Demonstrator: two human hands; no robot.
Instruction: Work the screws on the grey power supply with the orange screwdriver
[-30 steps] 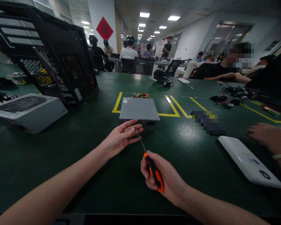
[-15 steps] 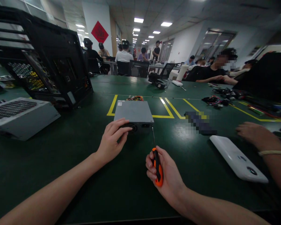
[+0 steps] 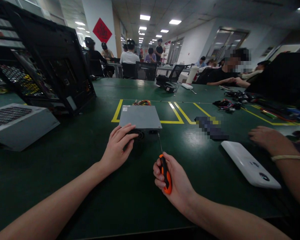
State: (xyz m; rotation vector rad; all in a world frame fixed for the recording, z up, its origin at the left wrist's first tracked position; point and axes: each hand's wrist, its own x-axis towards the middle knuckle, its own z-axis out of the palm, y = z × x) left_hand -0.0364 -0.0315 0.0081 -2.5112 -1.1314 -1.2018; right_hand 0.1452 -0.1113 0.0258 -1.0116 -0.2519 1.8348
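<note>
A grey computer power supply (image 3: 140, 116) lies flat on the green table, with its fan grille and power socket facing me. Colored cables (image 3: 142, 102) stick out behind it. My left hand (image 3: 120, 145) grips its near left edge, fingers on the top and across the fan side, covering part of the grille. In my right hand (image 3: 173, 175) is an orange and black screwdriver (image 3: 166, 175), wrapped by the fingers. Its shaft points away from me, the tip at the right end of the socket side. Whether the tip sits in a screw is too small to tell.
Left stand a black computer case (image 3: 52, 66) and another power supply (image 3: 20, 128). To the right lie a white device (image 3: 250, 163), a blurred dark object (image 3: 212, 128) and cable bundles (image 3: 226, 105). A co-worker's hand (image 3: 270, 140) rests at the right. Yellow tape (image 3: 170, 122) marks the table.
The view has shifted slightly, so the scene sits a little further left and up. Both hands keep their hold, and the screwdriver tip stays at the same corner of the power supply.
</note>
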